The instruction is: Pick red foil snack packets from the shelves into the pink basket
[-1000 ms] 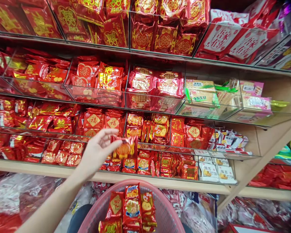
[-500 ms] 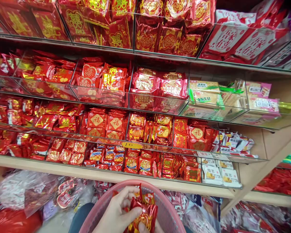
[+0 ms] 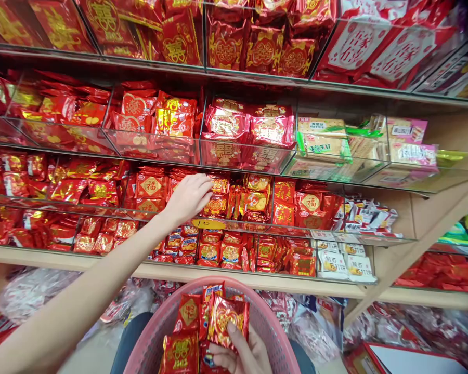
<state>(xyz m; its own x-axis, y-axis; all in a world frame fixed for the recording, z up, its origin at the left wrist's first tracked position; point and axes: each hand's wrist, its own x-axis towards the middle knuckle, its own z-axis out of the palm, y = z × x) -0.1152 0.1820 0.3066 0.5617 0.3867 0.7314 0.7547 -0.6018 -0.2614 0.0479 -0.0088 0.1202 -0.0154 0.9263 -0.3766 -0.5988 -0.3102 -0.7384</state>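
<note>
My left hand [image 3: 190, 198] reaches up to the third shelf row, over the edge between the red packets with gold diamonds [image 3: 150, 185] and the red and gold packets [image 3: 217, 204]. Its fingers are bent downward, and whether they touch or hold a packet is hidden. Low in the picture, my right hand [image 3: 244, 350] grips a red and gold packet [image 3: 222, 317] between thumb and fingers, above the pink basket [image 3: 150, 335]. Several red packets [image 3: 180, 353] lie inside the basket, one of them with a blue label.
Glass-fronted shelves hold red packets, pale green-edged crackers [image 3: 323, 145] and white packets [image 3: 333, 263]. A yellow oval tag [image 3: 208, 224] is on a divider edge. Plastic-wrapped goods [image 3: 306, 330] lie beneath the shelves, and a red-edged box [image 3: 405, 358] stands at the lower right.
My left hand has left the basket and moved up to the shelf. My right hand still holds a packet over the basket, whose contents now show more. The view has shifted slightly.
</note>
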